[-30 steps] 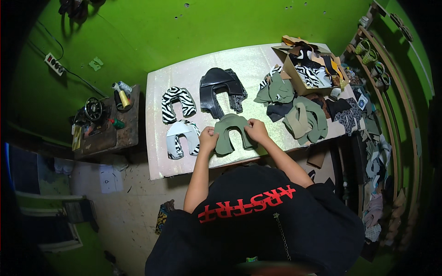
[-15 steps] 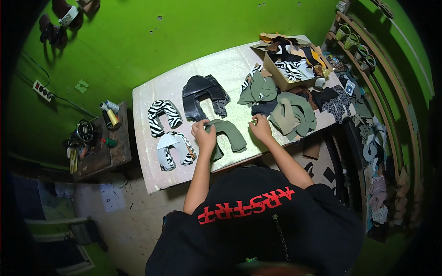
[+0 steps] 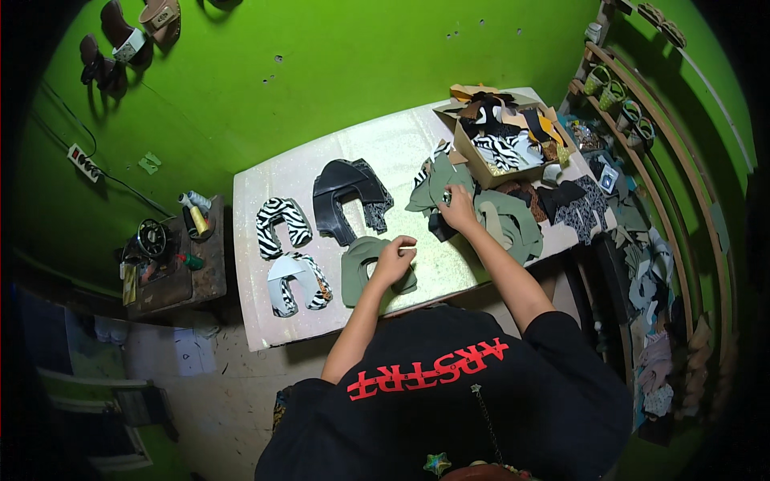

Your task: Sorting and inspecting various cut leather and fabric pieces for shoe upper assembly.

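My left hand (image 3: 395,260) hovers over a stack of green U-shaped cut pieces (image 3: 358,270) near the table's front edge. Its fingers are half curled, with a gap between thumb and forefinger and nothing visible in it. At the green pile, my right hand (image 3: 458,210) has its fingers closed on the edge of a green cut piece (image 3: 433,183); the fingertips are partly hidden. A dark piece (image 3: 439,228) lies just below that hand. More green pieces (image 3: 523,226) are heaped under and beside the right forearm.
Left of the green stack lie zebra-patterned U shapes (image 3: 282,227), one with a pale grey piece (image 3: 290,272). Behind are black U-shaped pieces (image 3: 341,186). A cardboard box (image 3: 485,170) of scraps stands back right. A sewing machine table (image 3: 178,276) and wooden shelf rails (image 3: 654,152) flank the table.
My right hand has moved away and to the right, onto the green pile. My left hand has shifted right, from the stack's left side to above its right side.
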